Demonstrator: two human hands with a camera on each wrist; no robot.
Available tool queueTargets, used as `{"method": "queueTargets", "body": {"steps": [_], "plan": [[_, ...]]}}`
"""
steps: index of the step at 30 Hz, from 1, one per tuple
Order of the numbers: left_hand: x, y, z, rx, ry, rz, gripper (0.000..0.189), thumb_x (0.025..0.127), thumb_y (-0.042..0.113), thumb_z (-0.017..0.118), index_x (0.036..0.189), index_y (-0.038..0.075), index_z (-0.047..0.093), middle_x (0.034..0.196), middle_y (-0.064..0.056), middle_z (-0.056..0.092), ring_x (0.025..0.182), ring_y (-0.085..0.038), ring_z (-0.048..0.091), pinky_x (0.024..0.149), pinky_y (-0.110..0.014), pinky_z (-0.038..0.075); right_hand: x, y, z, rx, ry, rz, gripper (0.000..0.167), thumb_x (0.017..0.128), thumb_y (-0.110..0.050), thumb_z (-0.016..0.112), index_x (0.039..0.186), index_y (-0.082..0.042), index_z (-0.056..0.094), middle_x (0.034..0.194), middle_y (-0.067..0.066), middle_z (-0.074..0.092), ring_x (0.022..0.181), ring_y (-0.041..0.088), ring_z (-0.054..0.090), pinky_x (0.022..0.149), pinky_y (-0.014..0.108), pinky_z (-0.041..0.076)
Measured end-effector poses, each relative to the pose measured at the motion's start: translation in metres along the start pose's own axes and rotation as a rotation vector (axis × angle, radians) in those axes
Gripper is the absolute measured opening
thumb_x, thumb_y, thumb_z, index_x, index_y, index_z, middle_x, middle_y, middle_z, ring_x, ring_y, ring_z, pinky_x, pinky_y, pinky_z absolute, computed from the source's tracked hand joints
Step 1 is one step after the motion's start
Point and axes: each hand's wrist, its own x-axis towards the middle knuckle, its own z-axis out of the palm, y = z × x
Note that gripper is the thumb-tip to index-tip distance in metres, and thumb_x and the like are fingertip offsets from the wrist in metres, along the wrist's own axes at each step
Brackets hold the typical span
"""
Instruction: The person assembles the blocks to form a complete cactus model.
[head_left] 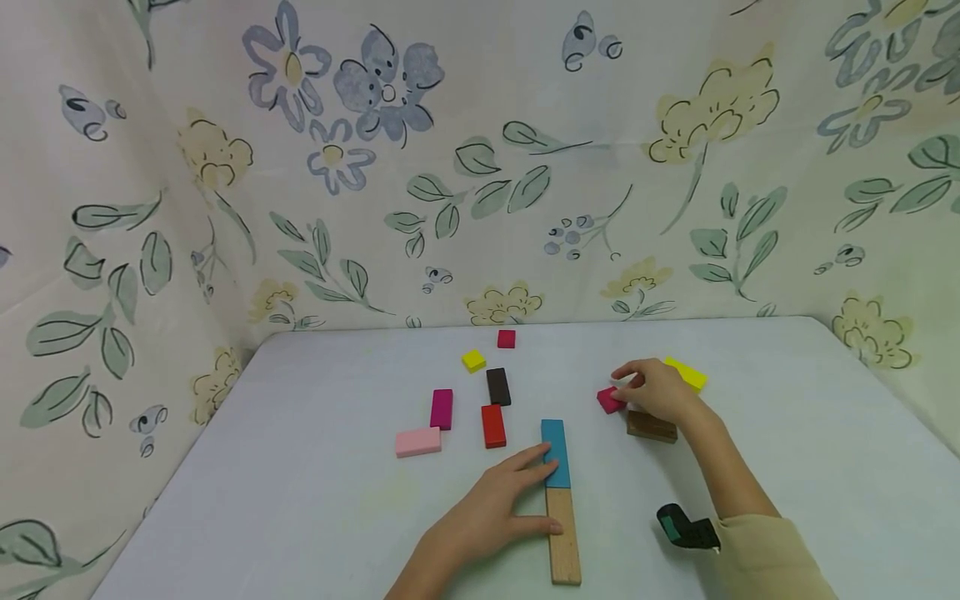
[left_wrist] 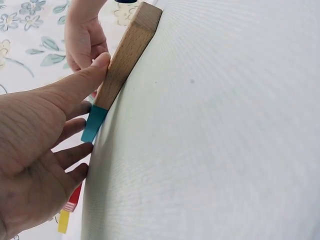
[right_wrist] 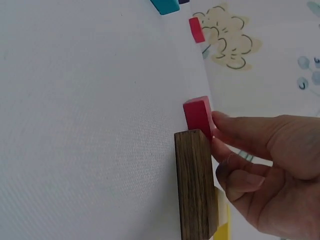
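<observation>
My left hand (head_left: pixel 491 508) lies beside a lengthwise row of two blocks, a blue block (head_left: pixel 553 442) and a natural wood block (head_left: pixel 564 542) that meet end to end. Its extended fingers touch the blue block and its thumb rests on the wood block. My right hand (head_left: pixel 660 392) is at the right, pinching a small red block (right_wrist: pixel 198 118) between thumb and fingertips, low at the table surface. A dark brown block (right_wrist: pixel 192 185) lies right behind the red one in the right wrist view. A yellow block (head_left: pixel 686 375) is partly hidden by the right hand.
Left of the row lie a red block (head_left: pixel 493 427), a dark block (head_left: pixel 498 387), a magenta block (head_left: pixel 442 409) and a pink block (head_left: pixel 418 442). Farther back are a small yellow block (head_left: pixel 474 361) and a small red block (head_left: pixel 506 339). Floral cloth (head_left: pixel 480 275) hangs behind the white table (head_left: pixel 300 500).
</observation>
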Motion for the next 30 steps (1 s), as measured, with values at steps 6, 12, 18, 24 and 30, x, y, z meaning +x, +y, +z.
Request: {"method": "queueTargets", "body": {"steps": [6,12,18,24,30], "plan": [[0.000,0.000,0.000,0.004,0.004,0.002,0.075,0.094,0.047,0.078,0.158,0.022,0.051,0.170,0.006,0.037,0.156,-0.022,0.037,0.121,-0.044,0.041,-0.003,0.000,0.000,0.036,-0.058,-0.013,0.039,0.096,-0.011,0.075,0.129,0.007,0.067,0.102,0.017,0.069,0.087,0.025,0.060,0.074,0.032,0.058],[0.000,-0.001,0.000,0.006,0.009,0.016,0.075,0.094,0.047,0.078,0.158,0.021,0.051,0.170,0.006,0.037,0.156,-0.022,0.037,0.122,-0.042,0.041,-0.003,0.000,0.002,0.054,-0.061,-0.020,0.036,0.094,-0.011,0.077,0.125,0.006,0.070,0.101,0.015,0.069,0.088,0.024,0.059,0.074,0.033,0.057],[0.000,-0.001,0.000,0.002,0.001,0.007,0.075,0.094,0.048,0.078,0.159,0.022,0.051,0.170,0.006,0.037,0.156,-0.022,0.037,0.122,-0.043,0.041,-0.001,0.000,0.006,0.049,-0.042,-0.042,0.031,0.094,-0.013,0.077,0.119,0.005,0.072,0.101,0.014,0.070,0.090,0.025,0.060,0.073,0.031,0.055],[0.000,0.000,0.000,-0.008,-0.005,-0.004,0.074,0.094,0.048,0.077,0.159,0.023,0.051,0.170,0.007,0.036,0.156,-0.021,0.036,0.122,-0.044,0.041,0.000,-0.003,0.011,0.058,-0.034,-0.036,0.030,0.095,-0.015,0.076,0.118,0.003,0.072,0.103,0.014,0.070,0.095,0.026,0.060,0.077,0.032,0.054],[0.000,-0.001,0.000,-0.005,-0.005,-0.002,0.074,0.094,0.047,0.078,0.159,0.023,0.051,0.170,0.008,0.036,0.156,-0.021,0.036,0.122,-0.043,0.040,0.000,-0.007,0.014,0.045,-0.015,-0.046,0.029,0.095,-0.015,0.076,0.118,0.002,0.072,0.099,0.012,0.069,0.096,0.027,0.058,0.078,0.034,0.052]]}}
